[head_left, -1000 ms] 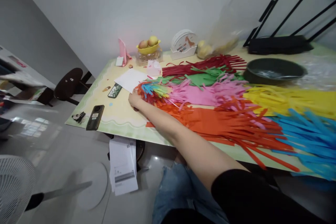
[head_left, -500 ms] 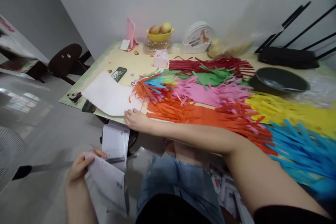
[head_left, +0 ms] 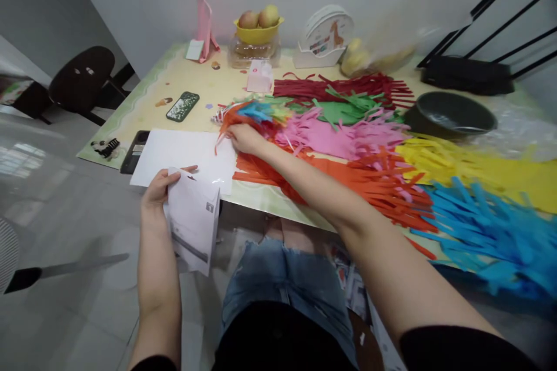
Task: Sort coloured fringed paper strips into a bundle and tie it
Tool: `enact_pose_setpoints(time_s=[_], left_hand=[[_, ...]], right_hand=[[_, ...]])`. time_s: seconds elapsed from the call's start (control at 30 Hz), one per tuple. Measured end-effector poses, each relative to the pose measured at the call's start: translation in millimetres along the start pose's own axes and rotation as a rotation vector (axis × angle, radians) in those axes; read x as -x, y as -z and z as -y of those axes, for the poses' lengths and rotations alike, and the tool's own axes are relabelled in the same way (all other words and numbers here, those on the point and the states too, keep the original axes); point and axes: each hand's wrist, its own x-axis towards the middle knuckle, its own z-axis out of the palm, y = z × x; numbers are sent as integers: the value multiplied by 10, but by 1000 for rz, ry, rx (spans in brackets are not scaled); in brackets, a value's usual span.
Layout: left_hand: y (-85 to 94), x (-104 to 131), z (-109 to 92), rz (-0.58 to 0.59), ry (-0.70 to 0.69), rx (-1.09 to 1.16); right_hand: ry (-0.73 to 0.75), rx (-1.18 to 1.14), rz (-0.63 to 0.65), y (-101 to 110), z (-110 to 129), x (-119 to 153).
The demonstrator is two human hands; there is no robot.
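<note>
My left hand (head_left: 160, 186) pinches the top of a folded printed paper (head_left: 194, 217), which hangs over the table's front edge. White sheets (head_left: 183, 153) lie flat on the table behind it. My right hand (head_left: 244, 138) is at the orange end of a multicoloured fringed bundle (head_left: 256, 111); its fingertips are partly hidden, and what they hold, if anything, is unclear. Orange fringed paper (head_left: 339, 182) lies under my right forearm. Pink (head_left: 339, 133), green, dark red, yellow (head_left: 487, 174) and blue (head_left: 487, 232) fringed papers spread to the right.
A phone (head_left: 183, 106), a small pink box (head_left: 260, 76) and a yellow bowl of fruit (head_left: 258, 33) stand toward the back. At the right are a dark bowl (head_left: 452, 116) and a black router (head_left: 467, 75). Hair clips (head_left: 105, 148) and a dark case sit at the left corner.
My left hand has raised the folded paper up and right, to the table edge. My right hand has moved from the white sheets' front edge back to the fringed bundle. The sheets now lie flat.
</note>
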Motion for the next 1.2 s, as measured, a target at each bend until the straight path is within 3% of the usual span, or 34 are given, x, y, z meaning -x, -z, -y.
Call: enact_pose_setpoints(time_s=[0.07,0.2,0.4,0.6,0.93,1.07,1.2], left_hand=[[65,-42,-40,18,50,-19],[138,-99,-73,23,111,-42],[93,-85,-77,-8,130,-75],[49,-61,-104,-17,135,-83],[-8,-50,-166,-32,173,-90],[-70,-30,-199,-56,181,-84],[-143,-10,-201,-106,151,-80]], right_hand=[[-25,4,-33,-42,-11,63],[50,-37,12,-261,233,390],[59,-53,46,-399,410,573],[47,-169,38,-356,353,490],[101,-371,12,-486,235,380],[83,-531,-56,-468,166,367],[-39,-745,-188,-309,-21,368]])
